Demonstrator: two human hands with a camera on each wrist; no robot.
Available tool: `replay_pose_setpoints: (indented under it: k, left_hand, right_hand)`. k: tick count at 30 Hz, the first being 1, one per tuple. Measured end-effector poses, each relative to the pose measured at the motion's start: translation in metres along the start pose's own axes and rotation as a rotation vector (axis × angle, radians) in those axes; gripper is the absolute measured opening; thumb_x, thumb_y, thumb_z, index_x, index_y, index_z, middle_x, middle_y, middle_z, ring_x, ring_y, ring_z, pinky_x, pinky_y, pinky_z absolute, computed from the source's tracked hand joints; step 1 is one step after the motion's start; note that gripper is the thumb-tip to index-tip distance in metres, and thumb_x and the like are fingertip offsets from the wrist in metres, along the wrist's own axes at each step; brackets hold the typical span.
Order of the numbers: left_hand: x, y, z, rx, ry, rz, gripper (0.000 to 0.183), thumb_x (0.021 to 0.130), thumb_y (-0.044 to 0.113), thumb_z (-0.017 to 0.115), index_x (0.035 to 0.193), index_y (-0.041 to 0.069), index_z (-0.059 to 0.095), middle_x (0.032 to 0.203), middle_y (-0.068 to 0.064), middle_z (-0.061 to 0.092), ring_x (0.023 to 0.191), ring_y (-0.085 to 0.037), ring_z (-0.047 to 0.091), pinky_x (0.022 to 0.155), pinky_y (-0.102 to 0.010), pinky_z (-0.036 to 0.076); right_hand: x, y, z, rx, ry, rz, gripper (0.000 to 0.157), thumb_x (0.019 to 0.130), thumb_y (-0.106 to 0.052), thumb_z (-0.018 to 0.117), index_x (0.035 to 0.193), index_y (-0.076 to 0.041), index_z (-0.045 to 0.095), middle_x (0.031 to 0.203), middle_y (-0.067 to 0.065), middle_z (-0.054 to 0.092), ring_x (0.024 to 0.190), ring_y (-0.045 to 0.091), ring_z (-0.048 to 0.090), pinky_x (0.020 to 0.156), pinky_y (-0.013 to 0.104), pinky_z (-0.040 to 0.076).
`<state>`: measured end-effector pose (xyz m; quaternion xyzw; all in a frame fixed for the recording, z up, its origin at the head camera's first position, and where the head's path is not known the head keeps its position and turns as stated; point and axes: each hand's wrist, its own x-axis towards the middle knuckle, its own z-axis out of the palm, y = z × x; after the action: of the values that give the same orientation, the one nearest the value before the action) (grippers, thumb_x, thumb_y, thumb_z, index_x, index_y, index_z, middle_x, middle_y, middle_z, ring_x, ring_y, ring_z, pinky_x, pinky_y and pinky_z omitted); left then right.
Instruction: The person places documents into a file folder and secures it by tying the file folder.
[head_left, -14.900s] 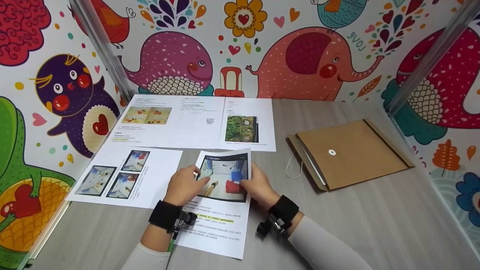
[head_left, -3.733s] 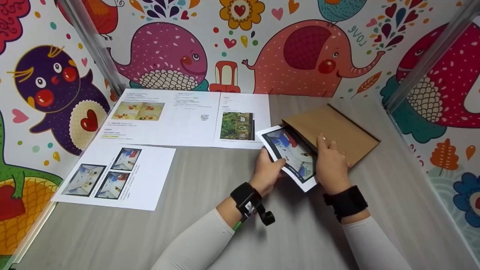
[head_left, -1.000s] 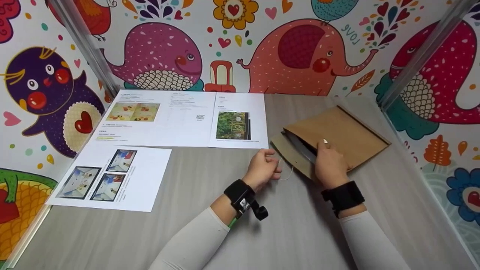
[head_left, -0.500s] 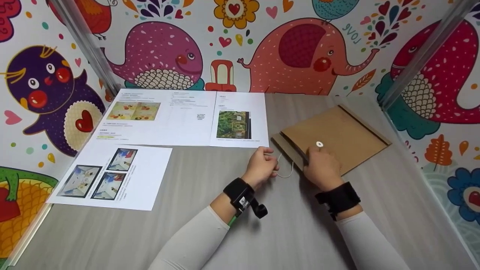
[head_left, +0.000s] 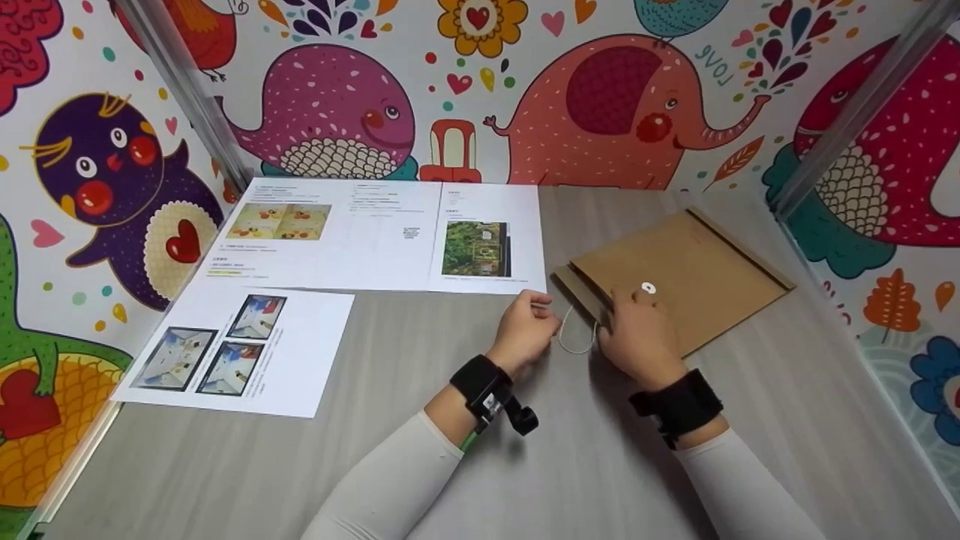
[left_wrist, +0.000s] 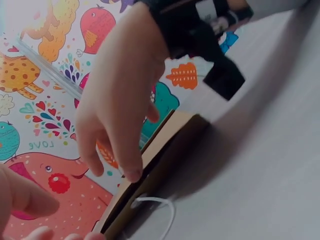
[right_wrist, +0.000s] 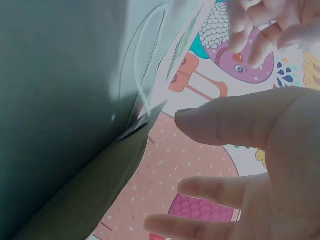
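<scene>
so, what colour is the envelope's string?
White; the string shows best in the left wrist view.

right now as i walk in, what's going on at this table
A person is handling a brown envelope on the table. Their right hand is at its flap side, near the white button. The left hand is beside the loose string, holding nothing visible. The string isn't wound round the button. Printed sheets lie to the left.
</scene>
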<state>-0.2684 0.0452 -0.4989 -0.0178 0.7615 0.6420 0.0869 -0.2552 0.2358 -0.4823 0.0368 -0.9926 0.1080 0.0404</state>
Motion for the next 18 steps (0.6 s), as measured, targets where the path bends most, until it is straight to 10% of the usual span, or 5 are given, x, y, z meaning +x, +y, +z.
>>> replay_pose_setpoints:
  k: [9, 18]
  left_hand:
    - [0.003, -0.001, -0.039, 0.213, 0.083, 0.122, 0.033, 0.091, 0.014, 0.071, 0.124, 0.008, 0.067, 0.117, -0.011, 0.073, 0.106, -0.024, 0.069, 0.096, -0.039, 0.056]
    - [-0.011, -0.003, -0.129, 0.33, 0.249, 0.202, 0.032, 0.092, 0.014, 0.074, 0.121, 0.002, 0.066, 0.117, -0.02, 0.072, 0.107, -0.034, 0.071, 0.101, -0.049, 0.056]
  right_hand:
    - [-0.006, -0.015, 0.001, 0.101, -0.019, -0.004, 0.06, 0.095, -0.02, 0.069, 0.146, 0.007, 0.051, 0.137, 0.038, 0.055, 0.118, 0.057, 0.058, 0.097, 0.069, 0.051]
    - [0.015, -0.069, -0.012, 0.264, -0.03, -0.008, 0.067, 0.094, -0.022, 0.073, 0.153, 0.0, 0.049, 0.148, 0.035, 0.053, 0.131, 0.053, 0.055, 0.107, 0.066, 0.05]
